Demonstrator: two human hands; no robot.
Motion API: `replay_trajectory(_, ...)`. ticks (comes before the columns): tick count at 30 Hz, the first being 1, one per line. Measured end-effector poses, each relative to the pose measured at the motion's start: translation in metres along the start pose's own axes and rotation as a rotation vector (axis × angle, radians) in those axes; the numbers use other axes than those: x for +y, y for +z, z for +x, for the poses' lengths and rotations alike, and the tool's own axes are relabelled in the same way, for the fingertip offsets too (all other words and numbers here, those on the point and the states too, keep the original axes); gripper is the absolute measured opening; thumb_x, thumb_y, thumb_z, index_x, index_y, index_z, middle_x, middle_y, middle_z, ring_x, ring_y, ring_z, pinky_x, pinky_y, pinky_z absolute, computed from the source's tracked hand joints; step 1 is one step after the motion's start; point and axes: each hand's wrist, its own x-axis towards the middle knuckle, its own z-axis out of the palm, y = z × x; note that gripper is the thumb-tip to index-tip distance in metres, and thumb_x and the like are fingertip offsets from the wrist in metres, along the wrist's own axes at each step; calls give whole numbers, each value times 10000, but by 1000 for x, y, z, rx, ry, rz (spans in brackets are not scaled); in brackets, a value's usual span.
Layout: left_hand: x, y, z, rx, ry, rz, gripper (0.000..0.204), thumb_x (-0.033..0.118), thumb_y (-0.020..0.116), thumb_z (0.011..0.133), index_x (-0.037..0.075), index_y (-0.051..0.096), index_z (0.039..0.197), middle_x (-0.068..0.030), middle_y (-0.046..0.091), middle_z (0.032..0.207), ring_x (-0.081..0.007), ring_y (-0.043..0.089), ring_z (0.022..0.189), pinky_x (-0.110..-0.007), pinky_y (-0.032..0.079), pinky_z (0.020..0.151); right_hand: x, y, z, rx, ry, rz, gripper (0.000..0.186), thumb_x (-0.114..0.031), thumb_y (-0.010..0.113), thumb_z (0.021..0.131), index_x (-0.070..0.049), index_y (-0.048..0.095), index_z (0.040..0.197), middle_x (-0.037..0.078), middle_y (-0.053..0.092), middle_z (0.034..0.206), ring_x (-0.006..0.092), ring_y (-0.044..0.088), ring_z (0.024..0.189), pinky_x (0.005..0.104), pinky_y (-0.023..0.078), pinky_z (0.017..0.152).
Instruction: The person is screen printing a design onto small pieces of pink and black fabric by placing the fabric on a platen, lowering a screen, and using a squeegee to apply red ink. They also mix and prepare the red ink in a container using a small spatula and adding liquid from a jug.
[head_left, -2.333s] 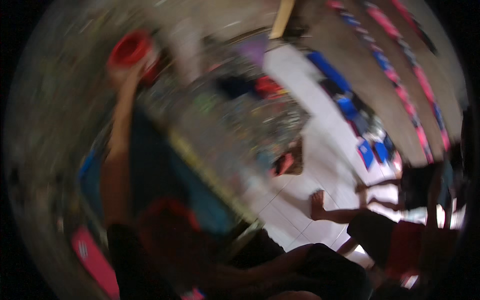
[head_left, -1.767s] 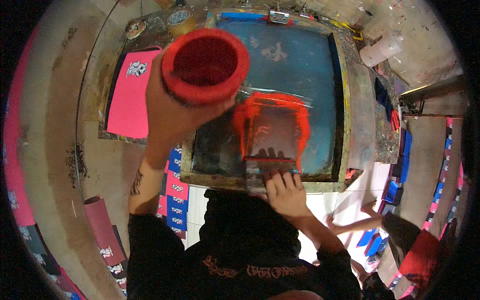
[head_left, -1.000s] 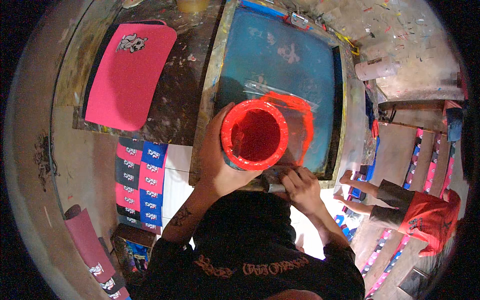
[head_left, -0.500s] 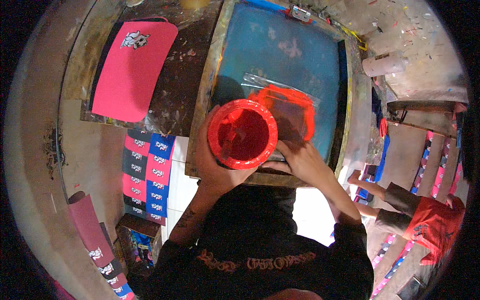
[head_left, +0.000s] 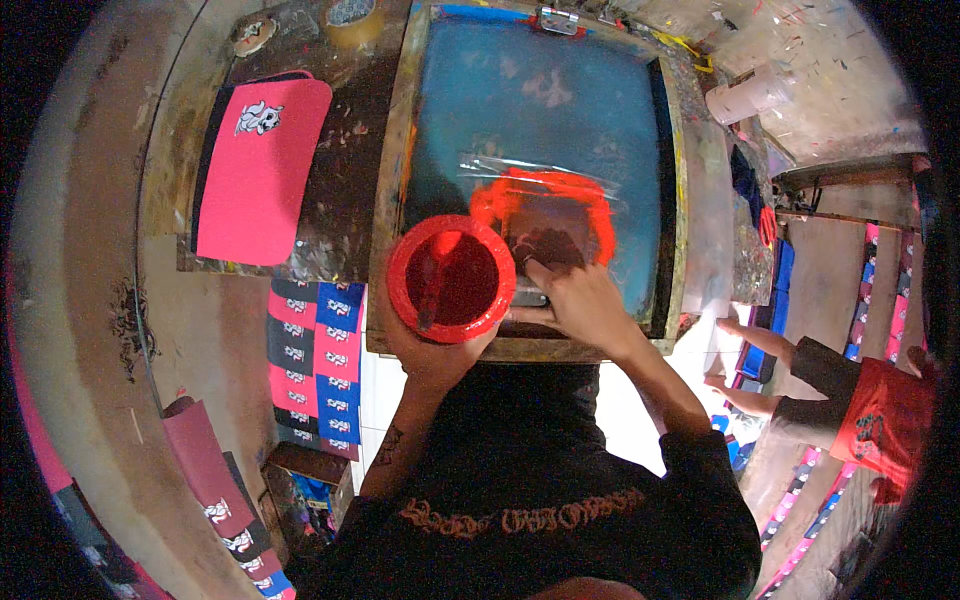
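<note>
My left hand (head_left: 432,362) is wrapped round a red-rimmed tub (head_left: 400,265) with deep red ink inside and a spatula-like stick (head_left: 432,285) leaning in it. The tub is held over the near left part of a blue mesh printing screen (head_left: 540,110) in a wooden frame. Right beside the tub, my right hand (head_left: 590,315) is bent over the screen's near end, its fingers closed on a small greyish piece that they mostly hide. Wet orange-red ink (head_left: 603,225) borders a darker patch of mesh there. A strip of clear tape (head_left: 530,170) crosses just beyond it.
Left of the screen lies a pink printed pad (head_left: 265,180) on the stained bench, with a tape roll (head_left: 350,15) behind it. A metal hinge (head_left: 558,20) is at the frame's far edge. A whitish tub (head_left: 748,95) and another person in red (head_left: 885,415) are to the right.
The tub in my left hand has shifted slightly left and nearer relative to the inked patch, baring more of it. My right hand has moved slightly; its fingers remain bent.
</note>
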Motion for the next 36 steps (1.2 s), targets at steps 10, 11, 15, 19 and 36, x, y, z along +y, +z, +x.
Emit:
replay_trajectory(10,-15,6,-11,17,-90,-70,1243,217,1019,558,2,293,1545,-196,465,1492,-341,503,1370,-489,420,1164,16,4,16,-90,-54,85,746,-698,627,899,2,655,1155,282,713,871,503,695,850,579,557,772)
replay_trajectory(11,-14,4,-11,4,-105,-69,1245,220,1019,558,3,292,1545,-195,466,1490,-340,503,1368,-487,419,1163,17,4,17,-83,-65,87,740,-692,628,902,3,655,1153,283,714,878,501,695,854,580,557,774)
replay_trajectory(15,-7,1,-6,-8,-50,20,1235,235,1019,563,5,300,1540,-191,467,1483,-332,501,1366,-480,414,1166,18,4,21,-116,-65,93,732,-682,631,907,6,656,1156,287,717,905,498,697,874,582,557,786)
replay_trajectory(19,1,2,-5,16,-22,61,1223,242,1018,570,6,304,1535,-186,464,1483,-328,499,1366,-477,413,1167,19,3,24,-144,-68,125,753,-692,629,903,16,652,1159,297,715,920,500,697,892,581,558,807)
replay_trajectory(36,4,4,0,11,13,80,1170,219,1008,585,7,335,1519,-181,501,1455,-323,538,1330,-467,444,1138,21,0,30,-158,-107,103,802,-713,600,908,32,645,1203,298,718,997,494,699,897,589,555,850)
